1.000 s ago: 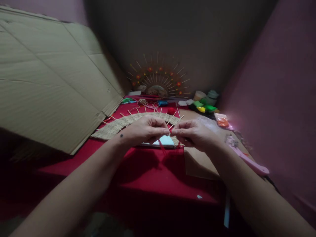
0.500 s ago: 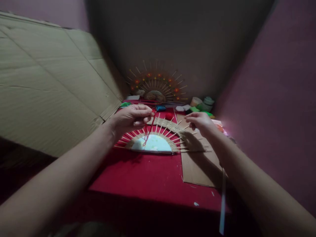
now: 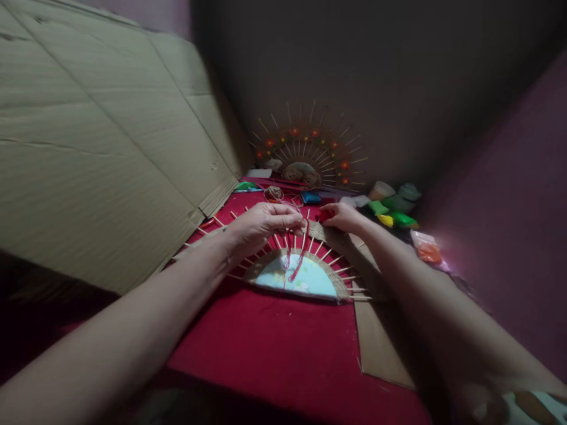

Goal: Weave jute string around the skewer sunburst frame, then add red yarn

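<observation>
A half-round craft piece (image 3: 296, 281) lies on the red cloth (image 3: 274, 348): a pale blue centre, a woven straw rim, and thin sticks fanning out to an outer straw band. My left hand (image 3: 261, 225) hovers over the sticks and pinches red yarn (image 3: 296, 260), whose ends dangle onto the blue centre. My right hand (image 3: 342, 217) reaches farther back and closes on a red ball of yarn (image 3: 325, 216).
A large cardboard sheet (image 3: 97, 141) leans along the left. A finished sunburst piece with orange flowers (image 3: 308, 150) stands at the back wall. Green and yellow packets (image 3: 392, 213), an orange packet (image 3: 424, 252) and tubs sit at right. Brown cardboard (image 3: 381, 348) lies under my right arm.
My hands have parted: the left kept the red yarn over the sticks, while the right reached back onto the red yarn ball. The view has shifted left and closer.
</observation>
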{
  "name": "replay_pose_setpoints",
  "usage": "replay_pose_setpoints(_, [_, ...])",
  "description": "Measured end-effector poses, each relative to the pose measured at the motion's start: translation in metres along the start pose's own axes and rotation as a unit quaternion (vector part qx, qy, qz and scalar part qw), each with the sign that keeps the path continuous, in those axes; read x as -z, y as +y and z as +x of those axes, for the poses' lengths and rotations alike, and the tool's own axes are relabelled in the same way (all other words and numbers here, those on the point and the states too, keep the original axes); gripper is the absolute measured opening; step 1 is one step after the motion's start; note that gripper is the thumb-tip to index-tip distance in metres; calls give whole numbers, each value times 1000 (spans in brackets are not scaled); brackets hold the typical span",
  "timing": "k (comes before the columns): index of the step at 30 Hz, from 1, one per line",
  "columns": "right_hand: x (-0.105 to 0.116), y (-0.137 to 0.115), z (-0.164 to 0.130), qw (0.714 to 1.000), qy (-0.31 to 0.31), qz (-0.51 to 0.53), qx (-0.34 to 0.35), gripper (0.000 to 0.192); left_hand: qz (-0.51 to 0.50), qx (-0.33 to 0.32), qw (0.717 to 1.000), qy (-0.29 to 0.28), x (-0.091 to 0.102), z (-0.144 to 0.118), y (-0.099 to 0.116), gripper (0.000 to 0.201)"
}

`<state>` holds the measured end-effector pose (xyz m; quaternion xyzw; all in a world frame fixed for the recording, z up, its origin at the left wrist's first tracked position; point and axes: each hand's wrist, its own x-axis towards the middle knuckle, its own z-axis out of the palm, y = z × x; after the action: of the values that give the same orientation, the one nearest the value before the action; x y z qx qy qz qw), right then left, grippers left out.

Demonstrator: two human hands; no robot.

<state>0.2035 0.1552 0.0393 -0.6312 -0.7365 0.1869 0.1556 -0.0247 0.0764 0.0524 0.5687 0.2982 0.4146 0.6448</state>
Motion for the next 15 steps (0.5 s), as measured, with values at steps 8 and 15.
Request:
replay_pose_setpoints(8, [8,9,0,997,73,4,24,50,-23,-6,1000,18,-1,1,-2,10])
replay_pose_setpoints(15, [14,-42,-58,940,78,328,53,27,-20,24,999,27,-5,-1,-3,11])
